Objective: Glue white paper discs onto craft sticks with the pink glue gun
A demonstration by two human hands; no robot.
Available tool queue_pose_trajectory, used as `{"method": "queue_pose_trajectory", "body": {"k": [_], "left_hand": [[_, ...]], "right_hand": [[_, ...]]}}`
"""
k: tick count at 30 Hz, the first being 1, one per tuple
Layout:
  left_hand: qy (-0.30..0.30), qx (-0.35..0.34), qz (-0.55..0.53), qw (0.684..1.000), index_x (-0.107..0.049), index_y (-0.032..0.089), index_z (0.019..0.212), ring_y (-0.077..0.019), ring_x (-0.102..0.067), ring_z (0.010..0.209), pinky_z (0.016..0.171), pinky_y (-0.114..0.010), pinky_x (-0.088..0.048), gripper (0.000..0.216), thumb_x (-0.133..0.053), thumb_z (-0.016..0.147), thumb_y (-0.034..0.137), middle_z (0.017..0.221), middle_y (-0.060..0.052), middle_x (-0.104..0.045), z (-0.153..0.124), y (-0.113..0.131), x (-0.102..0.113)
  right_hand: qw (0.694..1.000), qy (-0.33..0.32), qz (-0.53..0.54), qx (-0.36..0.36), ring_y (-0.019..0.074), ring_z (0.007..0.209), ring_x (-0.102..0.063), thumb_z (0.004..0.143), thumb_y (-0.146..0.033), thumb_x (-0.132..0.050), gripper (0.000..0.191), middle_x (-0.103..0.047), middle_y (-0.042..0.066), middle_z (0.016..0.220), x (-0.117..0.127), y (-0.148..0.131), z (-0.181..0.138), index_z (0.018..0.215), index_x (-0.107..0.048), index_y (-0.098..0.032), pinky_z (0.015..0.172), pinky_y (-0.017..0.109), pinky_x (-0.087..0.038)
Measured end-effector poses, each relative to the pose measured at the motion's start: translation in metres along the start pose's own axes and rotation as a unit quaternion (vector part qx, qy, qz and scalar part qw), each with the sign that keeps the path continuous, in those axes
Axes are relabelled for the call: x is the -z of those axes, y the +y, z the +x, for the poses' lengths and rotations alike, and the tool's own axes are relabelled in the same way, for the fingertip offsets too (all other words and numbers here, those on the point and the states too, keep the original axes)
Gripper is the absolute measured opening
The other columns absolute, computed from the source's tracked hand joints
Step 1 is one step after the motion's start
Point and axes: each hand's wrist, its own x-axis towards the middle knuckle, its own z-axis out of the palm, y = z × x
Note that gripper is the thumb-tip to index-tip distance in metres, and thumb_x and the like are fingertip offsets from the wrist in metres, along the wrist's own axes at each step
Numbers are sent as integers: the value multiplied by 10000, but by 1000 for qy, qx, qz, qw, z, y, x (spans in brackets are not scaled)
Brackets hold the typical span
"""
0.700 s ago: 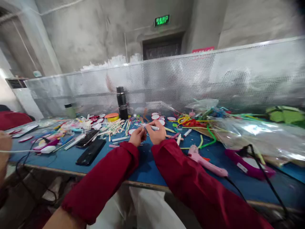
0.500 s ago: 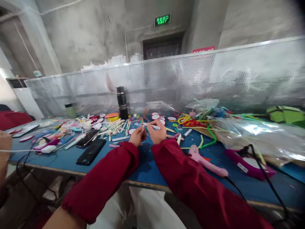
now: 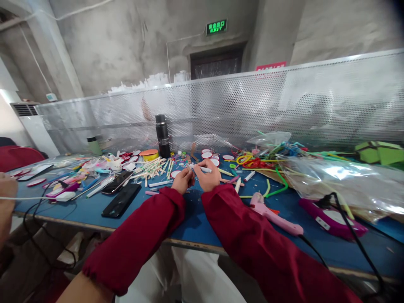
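My right hand [image 3: 208, 176] is closed around a white marker pen [image 3: 205, 169], its tip pointing left toward my other hand. Fingers pinched, my left hand [image 3: 182, 181] holds a small piece that is too little to make out, right at the pen's tip. Both hands are just above the blue table [image 3: 195, 214]. Another marker [image 3: 160, 184] lies on the table left of my left hand, and a capped marker [image 3: 249, 176] lies to the right. White round discs with red rims [image 3: 206, 155] are behind my hands.
A pink glue gun [image 3: 274, 216] and a purple device [image 3: 331, 219] with cords lie at right. Two phones, one a black phone [image 3: 121, 201], lie at left. A black bottle [image 3: 162, 136] stands behind wooden sticks [image 3: 151, 170]. Another person's hand [image 3: 6, 202] shows at far left.
My right hand has brought the pen's tip slightly left, up against the small piece in my left hand. The view has shifted a little.
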Motion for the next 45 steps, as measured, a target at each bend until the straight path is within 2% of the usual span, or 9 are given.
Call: {"method": "queue_pose_trajectory", "body": {"k": [4, 21, 34, 40, 45], "left_hand": [[-3, -2, 5, 1000, -462, 191, 741, -79, -374, 377, 402, -224, -223, 446, -564, 768, 625, 475, 42, -510, 1, -2, 1], [12, 4, 28, 1000, -464, 189, 738, -78, -348, 367, 403, -223, -218, 430, -530, 804, 608, 464, 33, -511, -1, -6, -1], [1, 0, 62, 998, -529, 171, 796, -78, -368, 373, 414, -220, -263, 413, -524, 815, 583, 470, 38, -520, -7, -1, -3], [-13, -1, 56, 998, -484, 179, 783, -81, -377, 374, 406, -218, -267, 339, -481, 860, 509, 490, 32, -530, -6, -2, -3], [-10, 14, 62, 998, -481, 181, 772, -80, -366, 363, 388, -214, -250, 364, -505, 838, 538, 478, 34, -523, -5, -2, -3]], "right_hand": [[1000, 15, 6, -6, 123, 541, -481, 757, -295, -579, 150, -535, -38, 575, -1, 2, 0, 646, -530, -208, 536, 257, -378], [999, -19, -26, -5, 132, 554, -508, 756, -315, -583, 156, -550, -35, 590, 3, 4, 2, 654, -535, -206, 550, 262, -389], [999, -30, 12, -34, 129, 525, -472, 746, -304, -570, 151, -521, -38, 548, 8, -4, 4, 640, -523, -207, 515, 261, -369], [997, -40, 20, -57, 137, 558, -502, 741, -313, -587, 146, -550, -30, 581, 7, 1, 5, 655, -546, -202, 543, 269, -391], [995, -45, 43, -79, 138, 556, -499, 737, -322, -587, 142, -550, -32, 583, 5, 6, 6, 667, -546, -205, 542, 270, -396]]}}
